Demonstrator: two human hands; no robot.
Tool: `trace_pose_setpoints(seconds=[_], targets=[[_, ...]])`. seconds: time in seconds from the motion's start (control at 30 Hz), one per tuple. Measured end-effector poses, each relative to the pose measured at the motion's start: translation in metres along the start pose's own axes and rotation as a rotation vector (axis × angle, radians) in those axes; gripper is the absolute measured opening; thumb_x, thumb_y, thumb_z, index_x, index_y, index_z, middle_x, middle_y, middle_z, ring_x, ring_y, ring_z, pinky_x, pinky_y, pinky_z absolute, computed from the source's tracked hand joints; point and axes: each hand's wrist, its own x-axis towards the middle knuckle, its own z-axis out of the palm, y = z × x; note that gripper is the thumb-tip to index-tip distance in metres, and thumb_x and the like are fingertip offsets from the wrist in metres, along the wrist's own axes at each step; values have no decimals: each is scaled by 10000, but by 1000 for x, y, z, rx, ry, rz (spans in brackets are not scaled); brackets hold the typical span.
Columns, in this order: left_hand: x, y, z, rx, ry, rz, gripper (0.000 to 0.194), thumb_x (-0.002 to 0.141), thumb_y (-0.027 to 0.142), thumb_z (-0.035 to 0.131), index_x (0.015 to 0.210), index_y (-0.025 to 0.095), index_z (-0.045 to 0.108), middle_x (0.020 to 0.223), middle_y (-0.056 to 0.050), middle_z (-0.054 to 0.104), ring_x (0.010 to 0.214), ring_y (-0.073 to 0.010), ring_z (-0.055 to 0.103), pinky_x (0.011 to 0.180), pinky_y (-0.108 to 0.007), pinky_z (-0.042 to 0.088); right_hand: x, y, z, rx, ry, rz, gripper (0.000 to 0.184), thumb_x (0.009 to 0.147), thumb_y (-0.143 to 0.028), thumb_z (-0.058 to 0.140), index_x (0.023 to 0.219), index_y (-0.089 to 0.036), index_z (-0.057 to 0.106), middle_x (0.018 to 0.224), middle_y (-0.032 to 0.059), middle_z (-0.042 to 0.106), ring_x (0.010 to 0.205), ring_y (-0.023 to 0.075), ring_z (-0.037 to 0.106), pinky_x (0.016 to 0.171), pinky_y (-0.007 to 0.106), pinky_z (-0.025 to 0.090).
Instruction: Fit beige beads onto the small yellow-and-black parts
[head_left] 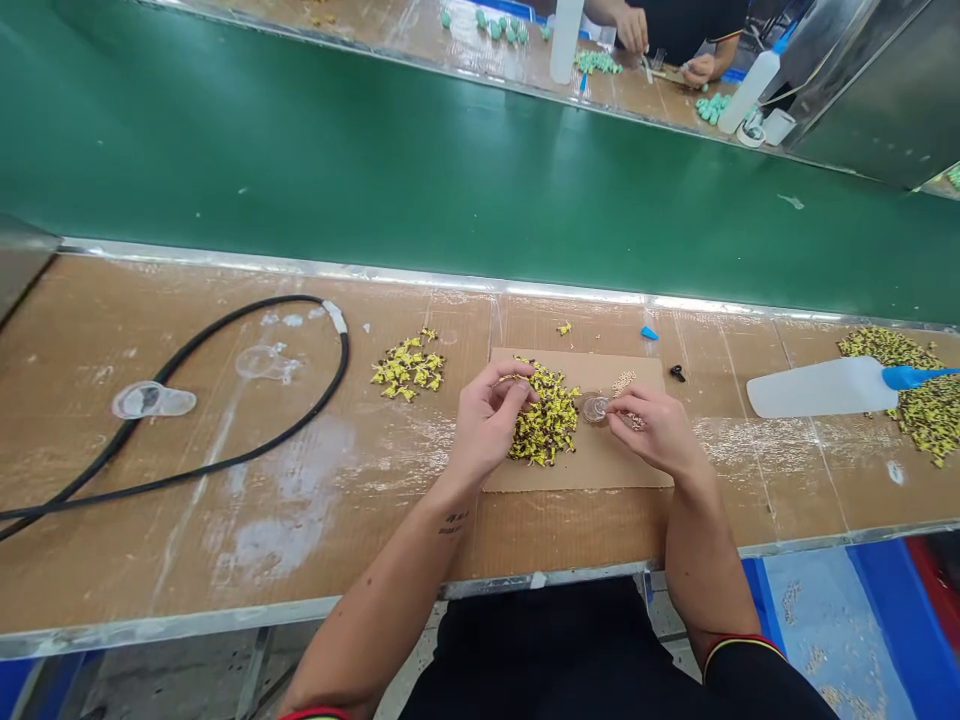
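My left hand [491, 418] is closed in a pinch at the left side of a heap of small yellow-and-black pieces [546, 420]. Whatever its fingertips hold is too small to make out. To the right, my right hand [655, 428] has thumb and fingers pressed together beside a small round clear dish [595, 408]; anything between them is hidden. Tiny pale beige pieces [624, 382] lie just behind the right fingertips. Heap, dish and beige pieces all rest on a flat cardboard sheet [585, 475].
A smaller yellow cluster [409, 368] and a looped black cable [339, 370] lie leftward. Rightward are a white squeeze bottle [821, 386] and a larger yellow pile [930, 415]. Beyond the green belt [450, 180], a co-worker's hands [634, 30] handle small parts near mint-green pieces.
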Motion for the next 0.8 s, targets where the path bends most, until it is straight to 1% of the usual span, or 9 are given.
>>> trace_pose_setpoints(seconds=[0.1,0.17,0.27,0.37,0.53,0.67,0.8], targets=[[0,1,2,-46,-22,-5,266,864,373,741,1011,167,660,721,-3,700,694,-143,691,728,-284,564,1,-3,3,-55,5,-9,152,928,-191,613,840,-225,732,822,35,719,749,172,666,668,279,459],[0,1,2,-64,-33,-7,277,867,377,745,1017,166,646,741,-12,716,717,-157,721,729,-293,579,2,-4,3,-88,15,-20,158,928,-191,606,831,-227,725,803,31,710,736,169,655,661,278,447],[-1,1,3,-76,-38,-16,296,858,384,761,1010,161,640,750,-18,723,711,-160,732,715,-287,579,3,-5,4,-117,25,-43,160,928,-189,603,822,-221,718,791,30,704,727,167,647,647,277,434],[-1,0,2,-77,-43,-25,290,852,375,764,1000,156,645,733,-10,708,686,-148,717,704,-275,566,3,-5,4,-121,19,-36,158,923,-180,604,820,-220,717,799,32,705,742,169,650,643,280,425],[-2,2,2,-58,-39,-23,285,841,389,773,976,163,664,802,-20,702,789,-174,735,714,-274,553,3,-5,5,-102,4,-21,161,922,-170,603,827,-225,720,811,33,702,755,175,642,655,288,421],[0,4,3,-31,-13,14,285,806,389,802,930,163,681,807,-16,694,740,-134,666,696,-246,529,4,-6,4,-109,19,-30,156,921,-165,616,815,-219,716,806,32,701,743,167,638,652,282,417],[0,3,3,-48,-19,17,240,808,342,787,923,161,679,806,-11,685,695,-106,620,658,-216,513,4,-8,3,-128,30,-38,158,916,-165,612,805,-219,711,796,23,708,730,162,648,632,277,422]])
